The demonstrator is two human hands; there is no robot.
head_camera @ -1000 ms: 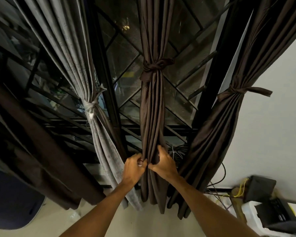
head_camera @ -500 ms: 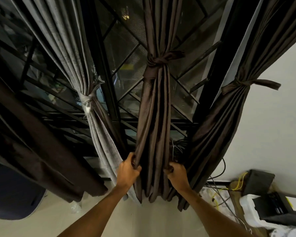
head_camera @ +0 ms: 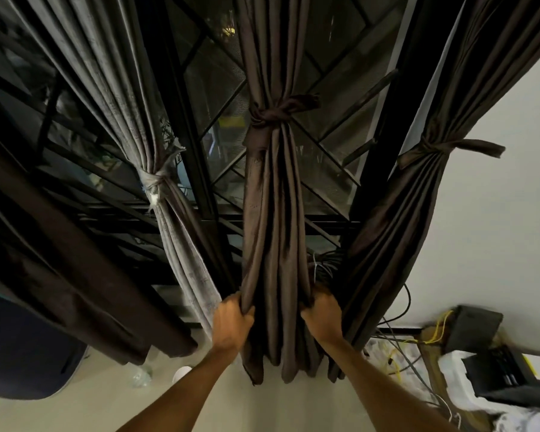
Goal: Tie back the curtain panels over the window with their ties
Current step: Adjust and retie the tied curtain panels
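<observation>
A brown middle curtain panel hangs before the window, knotted by its brown tie. My left hand grips its lower left edge and my right hand grips its lower right edge, spreading the folds. Left of it a grey panel is bound by a pale tie. At the right a brown panel is held by a tie with one loose end sticking out.
A dark window frame with diagonal bars stands behind the panels. Another dark curtain hangs at far left above a dark rounded object. Cables, a black box and white clutter lie on the floor at right.
Both hands moved apart from the middle of the brown panel to its outer edges and slid lower, spreading the fabric. The view shifted slightly downward.
</observation>
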